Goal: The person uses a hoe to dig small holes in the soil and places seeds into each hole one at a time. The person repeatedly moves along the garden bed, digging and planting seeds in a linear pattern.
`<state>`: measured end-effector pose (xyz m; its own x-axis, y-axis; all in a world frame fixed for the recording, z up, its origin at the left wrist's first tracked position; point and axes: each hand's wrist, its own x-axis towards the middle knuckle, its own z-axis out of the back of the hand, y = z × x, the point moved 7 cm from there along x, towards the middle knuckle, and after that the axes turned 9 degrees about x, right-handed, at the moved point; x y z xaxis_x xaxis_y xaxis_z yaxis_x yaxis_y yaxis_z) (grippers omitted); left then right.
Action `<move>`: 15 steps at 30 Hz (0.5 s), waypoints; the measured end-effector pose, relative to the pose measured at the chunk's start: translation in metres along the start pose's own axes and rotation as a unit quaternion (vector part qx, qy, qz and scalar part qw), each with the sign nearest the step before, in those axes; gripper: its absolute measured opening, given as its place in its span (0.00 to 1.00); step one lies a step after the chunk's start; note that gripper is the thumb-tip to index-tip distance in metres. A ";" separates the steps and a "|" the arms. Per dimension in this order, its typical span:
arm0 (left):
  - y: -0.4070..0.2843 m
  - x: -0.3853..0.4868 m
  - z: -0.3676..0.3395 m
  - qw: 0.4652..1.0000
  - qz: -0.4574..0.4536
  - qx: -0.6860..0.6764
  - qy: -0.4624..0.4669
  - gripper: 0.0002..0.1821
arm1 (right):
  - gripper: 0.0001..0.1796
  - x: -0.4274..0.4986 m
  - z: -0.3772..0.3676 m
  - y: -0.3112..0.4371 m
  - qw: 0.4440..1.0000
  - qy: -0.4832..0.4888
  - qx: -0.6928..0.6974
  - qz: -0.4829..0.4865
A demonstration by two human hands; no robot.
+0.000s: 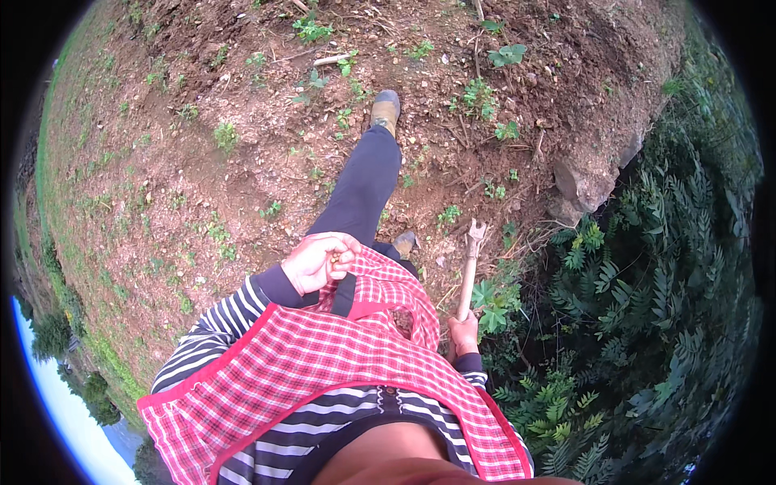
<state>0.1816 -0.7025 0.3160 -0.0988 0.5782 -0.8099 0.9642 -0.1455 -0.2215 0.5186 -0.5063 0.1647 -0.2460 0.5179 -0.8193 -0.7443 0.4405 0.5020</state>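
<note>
My left hand [322,263] is closed on the edge of a red and white checked apron [327,339], lifting its cloth in front of my waist; small yellowish bits show between the fingers. In my right hand [464,332] is the wooden handle of a tool [469,267], held upright in the picture beside my right side. Its far end is notched and pale, and I cannot tell what kind of tool it is. The handle's lower end is hidden behind the hand and apron. A dark strap hangs by the lifted cloth.
Reddish, stony soil [260,157] with small green weeds lies underfoot. One shoe [385,111] is forward, the other [404,242] nearer my body. At the right, the ground ends at a rocky edge [576,185], with dense leafy plants [655,303] beyond. A short pale stick [331,60] lies ahead.
</note>
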 end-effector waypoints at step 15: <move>-0.039 -0.056 0.000 0.989 -0.094 -0.106 0.026 0.14 | 0.13 -0.024 -0.021 0.103 0.992 0.035 -0.076 0.092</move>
<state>0.1498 -0.7297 0.3700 -0.2749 0.6197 -0.7351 0.9602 0.1382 -0.2426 0.4350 -0.4891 0.2301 -0.4245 0.5246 -0.7380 -0.7670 0.2247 0.6010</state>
